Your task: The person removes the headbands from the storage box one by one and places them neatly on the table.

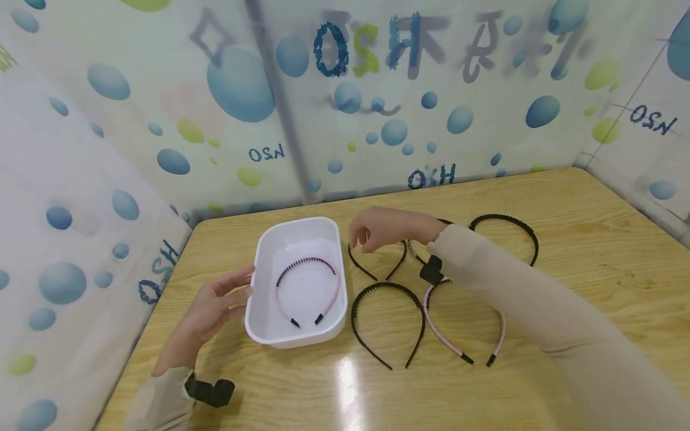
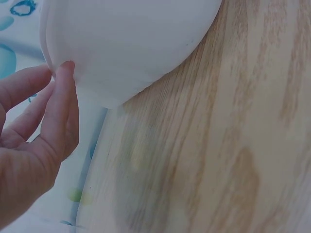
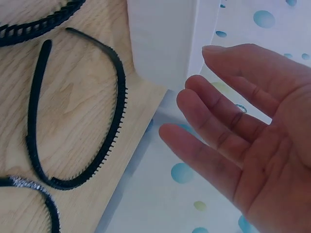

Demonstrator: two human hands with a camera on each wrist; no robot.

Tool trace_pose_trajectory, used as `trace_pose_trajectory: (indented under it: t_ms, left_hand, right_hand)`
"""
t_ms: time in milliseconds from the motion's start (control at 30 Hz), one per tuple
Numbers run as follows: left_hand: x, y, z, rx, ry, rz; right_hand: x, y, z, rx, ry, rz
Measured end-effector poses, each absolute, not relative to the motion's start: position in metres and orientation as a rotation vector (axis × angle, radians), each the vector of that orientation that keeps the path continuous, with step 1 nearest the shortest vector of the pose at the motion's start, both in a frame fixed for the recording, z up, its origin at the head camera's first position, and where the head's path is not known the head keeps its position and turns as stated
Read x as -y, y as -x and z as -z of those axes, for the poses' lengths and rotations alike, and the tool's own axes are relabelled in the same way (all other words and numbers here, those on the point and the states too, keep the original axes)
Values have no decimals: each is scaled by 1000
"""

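A white plastic tub stands on the table, with a pink toothed headband inside it. My left hand touches the tub's left side near the rim, fingers fairly straight. Just right of the tub, my right hand hovers above a thin black headband; its fingers are loosely bent and hold nothing. In front of that lies a black toothed headband. A second pink headband is to its right, partly hidden by my right sleeve.
Behind the right forearm lie a black headband with a glittery part, mostly covered, and another black headband at the right. The wooden table meets bubble-printed sheeting at the back and sides.
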State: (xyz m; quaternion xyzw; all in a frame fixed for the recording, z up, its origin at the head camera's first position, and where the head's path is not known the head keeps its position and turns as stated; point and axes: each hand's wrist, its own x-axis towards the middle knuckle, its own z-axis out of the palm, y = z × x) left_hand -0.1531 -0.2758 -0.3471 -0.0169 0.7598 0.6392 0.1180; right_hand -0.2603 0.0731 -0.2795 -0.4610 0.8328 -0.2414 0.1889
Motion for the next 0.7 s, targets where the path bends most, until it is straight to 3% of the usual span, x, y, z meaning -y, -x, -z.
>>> trace_pose_trajectory:
  t_ms: [700]
  left_hand:
    - [278, 154, 348, -2232, 43, -1850]
  right_hand:
    - [-17, 273, 274, -2361, 1286, 610]
